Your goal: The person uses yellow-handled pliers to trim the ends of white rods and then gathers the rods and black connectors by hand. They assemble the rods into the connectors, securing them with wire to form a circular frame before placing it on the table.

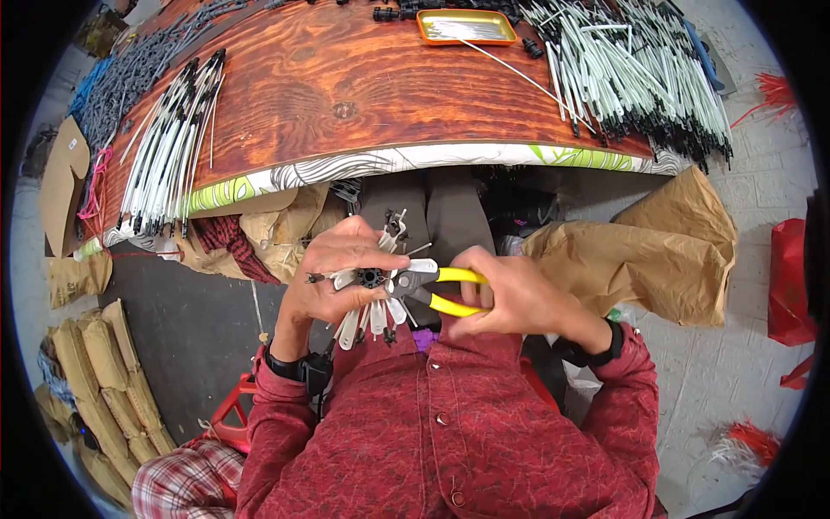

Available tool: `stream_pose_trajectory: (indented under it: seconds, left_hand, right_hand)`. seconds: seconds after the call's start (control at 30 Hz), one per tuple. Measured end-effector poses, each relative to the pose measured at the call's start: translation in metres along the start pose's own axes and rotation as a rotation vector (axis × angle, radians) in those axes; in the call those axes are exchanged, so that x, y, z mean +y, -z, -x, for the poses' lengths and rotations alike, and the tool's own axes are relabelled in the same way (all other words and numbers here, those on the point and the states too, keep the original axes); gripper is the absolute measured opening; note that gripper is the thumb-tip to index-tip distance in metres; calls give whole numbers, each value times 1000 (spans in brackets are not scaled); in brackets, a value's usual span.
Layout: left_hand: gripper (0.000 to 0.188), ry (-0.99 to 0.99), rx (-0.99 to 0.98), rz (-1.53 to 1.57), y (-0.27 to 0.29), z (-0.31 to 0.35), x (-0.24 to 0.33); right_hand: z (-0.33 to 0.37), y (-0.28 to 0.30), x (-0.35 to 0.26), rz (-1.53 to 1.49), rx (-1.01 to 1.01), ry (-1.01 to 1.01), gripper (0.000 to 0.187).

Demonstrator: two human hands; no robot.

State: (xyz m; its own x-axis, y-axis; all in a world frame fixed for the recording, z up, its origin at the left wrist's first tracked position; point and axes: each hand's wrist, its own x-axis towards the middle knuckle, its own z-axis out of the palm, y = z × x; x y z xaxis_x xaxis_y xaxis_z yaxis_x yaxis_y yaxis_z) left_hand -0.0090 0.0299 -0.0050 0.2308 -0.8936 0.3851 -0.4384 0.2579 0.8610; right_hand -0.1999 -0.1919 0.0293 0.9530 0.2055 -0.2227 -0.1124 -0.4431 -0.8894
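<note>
Above my lap, my left hand [340, 270] is closed around an assembly with a round black hub [372, 278]. White flat strips [349, 329] and small dark fittings stick out from it on several sides. My right hand [517, 292] grips pliers [454, 291] with yellow handles, which are spread apart. The grey jaws of the pliers are at the hub's right side, among the white strips. Whether they are closed on a part cannot be made out, as strips and fingers hide it.
Ahead stands a wooden table [337, 86] with a patterned cloth edge. It bears bundles of white, black-tipped rods left [169, 143] and right [635, 73], dark grey parts [143, 78] and a yellow-orange tray [467, 28]. Brown paper [627, 255] lies right, brown packages [104, 372] left.
</note>
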Motion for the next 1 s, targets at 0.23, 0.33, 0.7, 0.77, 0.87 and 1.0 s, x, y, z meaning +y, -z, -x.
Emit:
stream_pose_trajectory:
  seconds: [0.23,0.33,0.7,0.77,0.87,1.0]
  left_hand:
    - [54,-1,31,-13,-2,-2,-4]
    - [53,-35,2,-23,0,-6,-4]
    - [49,-4,73,-18,0,1,-2]
    - [49,-49,20,-6,-1,-4,-4]
    - [50,1,26,-2,-1,-2,-7]
    - [50,31,55,-29,5,-1,-5]
  right_hand:
    - [9,17,12,-968,-382,-618,42]
    - [7,10,29,-946,-440,-522,43]
    - [9,-5,20,-221,151,39,36]
    - [3,2,46,-1366,-638,-527,43]
    - [9,14,17,-931,-428,-451,44]
    - [11,8,-17,40,119,39,48]
